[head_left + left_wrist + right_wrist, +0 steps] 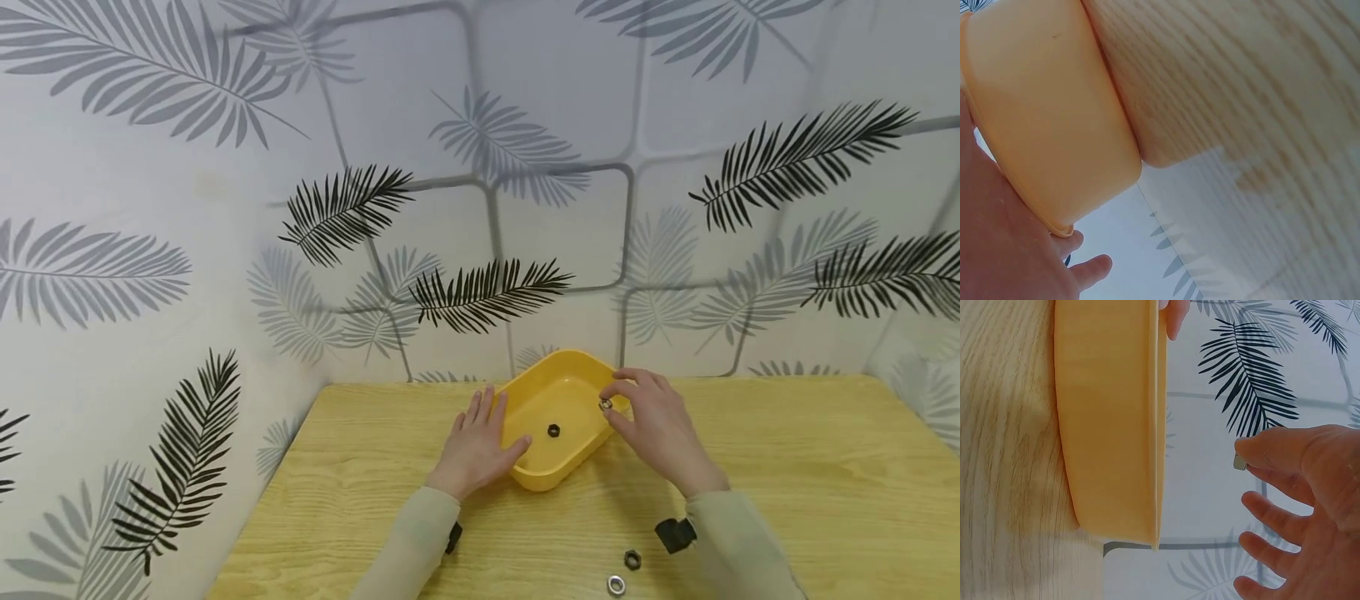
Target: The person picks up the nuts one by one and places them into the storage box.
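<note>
A yellow plastic tray point(531, 478) stands askew on the wooden table, and one dark hex nut point(553, 431) lies on its floor. On the tray's left rim rests my left hand point(474, 446), fingers extended and thumb reaching over the inside; the left wrist view has this hand point(1010, 231) against the rim. Over the tray's right side, my right hand point(660, 425) pinches a metal nut point(605, 404) between thumb and forefinger. From the right wrist view, that nut point(1239, 462) sits above rim level, apart from the tray, with the other fingers spread.
Near the table's front edge lie a dark nut point(632, 559) and a silver nut point(616, 585), close together. Behind the table point(810, 467) rises a wall point(540, 242) with a leaf pattern, near the tray's far end. Dark wrist devices are on both arms.
</note>
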A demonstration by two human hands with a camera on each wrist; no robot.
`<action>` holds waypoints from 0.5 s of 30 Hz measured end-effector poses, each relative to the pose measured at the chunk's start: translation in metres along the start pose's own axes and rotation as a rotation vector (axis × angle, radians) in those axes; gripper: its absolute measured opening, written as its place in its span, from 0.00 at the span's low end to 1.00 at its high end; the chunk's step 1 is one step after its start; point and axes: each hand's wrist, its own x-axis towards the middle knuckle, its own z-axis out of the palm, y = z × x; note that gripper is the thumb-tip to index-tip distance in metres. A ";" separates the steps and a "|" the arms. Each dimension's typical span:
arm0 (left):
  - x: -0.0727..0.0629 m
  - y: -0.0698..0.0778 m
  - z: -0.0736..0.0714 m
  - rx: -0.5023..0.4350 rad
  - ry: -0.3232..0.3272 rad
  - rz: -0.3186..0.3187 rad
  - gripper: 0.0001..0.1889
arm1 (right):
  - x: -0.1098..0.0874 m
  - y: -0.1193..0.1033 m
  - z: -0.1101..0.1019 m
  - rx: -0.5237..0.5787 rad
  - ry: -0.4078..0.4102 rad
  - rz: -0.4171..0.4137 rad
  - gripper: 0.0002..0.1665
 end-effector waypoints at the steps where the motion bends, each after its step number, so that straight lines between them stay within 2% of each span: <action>1: 0.001 0.000 0.000 0.000 0.000 -0.002 0.44 | 0.002 0.000 0.001 0.002 0.001 0.000 0.09; 6: 0.002 0.000 0.000 0.011 -0.013 -0.020 0.45 | 0.011 -0.002 0.006 0.007 -0.002 -0.018 0.09; 15: 0.000 0.002 -0.002 -0.009 0.008 0.000 0.44 | 0.029 -0.005 0.011 -0.052 -0.022 -0.029 0.08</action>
